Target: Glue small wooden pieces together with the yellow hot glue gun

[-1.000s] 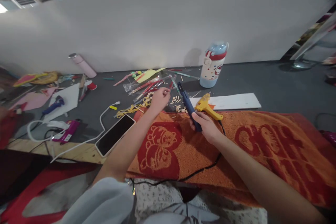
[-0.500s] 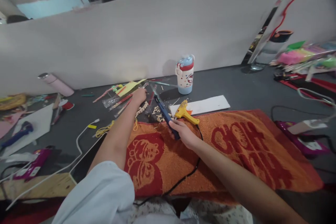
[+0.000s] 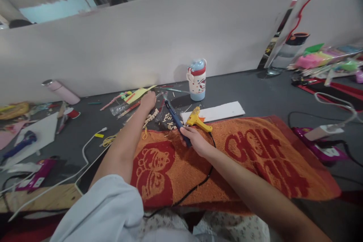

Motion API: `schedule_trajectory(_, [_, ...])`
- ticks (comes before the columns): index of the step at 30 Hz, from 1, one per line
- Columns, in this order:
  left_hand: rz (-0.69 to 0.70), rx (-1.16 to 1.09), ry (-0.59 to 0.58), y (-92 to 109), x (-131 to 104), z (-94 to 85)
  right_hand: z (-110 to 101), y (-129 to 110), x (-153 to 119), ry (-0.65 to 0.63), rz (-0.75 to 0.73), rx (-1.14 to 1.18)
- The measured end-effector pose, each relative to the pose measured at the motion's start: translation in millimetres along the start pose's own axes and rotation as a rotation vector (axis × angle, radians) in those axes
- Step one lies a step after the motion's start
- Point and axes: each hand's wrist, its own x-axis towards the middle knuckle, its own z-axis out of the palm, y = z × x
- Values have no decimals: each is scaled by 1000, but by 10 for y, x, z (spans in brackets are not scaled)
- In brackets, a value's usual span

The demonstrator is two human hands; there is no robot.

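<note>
My right hand (image 3: 194, 140) is wrapped round the lower end of a dark blue pen-like tool (image 3: 175, 118), whose tip points up and away over small wooden pieces (image 3: 169, 124). Farther back, my left hand (image 3: 148, 101) reaches among plastic sleeves and sticks beside a yellow paper (image 3: 138, 93); its fingertips are hidden and whatever they touch does not show. A yellow glue gun (image 3: 199, 120) lies just beyond my right hand, partly on a white board strip (image 3: 224, 112). An orange and red towel (image 3: 215, 189) is spread under my forearms.
A white and blue cartoon bottle (image 3: 196, 81) stands behind the glue gun. At left are a pink flask (image 3: 62, 91), a blue glue gun (image 3: 19, 145) and a white cable (image 3: 84, 155). At right sit a clear bottle (image 3: 287, 55) and a purple power strip (image 3: 320, 147).
The whole view has shifted slightly, with objects at the right now farther left. My left hand has moved slightly up and left; my right hand still holds the blue tool.
</note>
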Motion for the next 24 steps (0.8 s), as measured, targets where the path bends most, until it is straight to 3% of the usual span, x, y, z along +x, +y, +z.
schedule_trajectory(5, [55, -4, 93, 66, -334, -113, -38, 16, 5, 0, -10, -30])
schedule_trajectory(11, [309, -155, 77, 165, -1086, 40, -68, 30, -12, 4, -8, -53])
schedule_trajectory(15, [317, -326, 35, 176, -1484, 123, -75, 30, -25, -2, -5, -68])
schedule_trajectory(19, [308, -476, -46, 191, -1664, 169, -84, 42, -27, -6, 2, -91])
schedule_trajectory(24, [309, -499, -19, 232, -1704, 253, -101, 63, -25, -26, 3, -146])
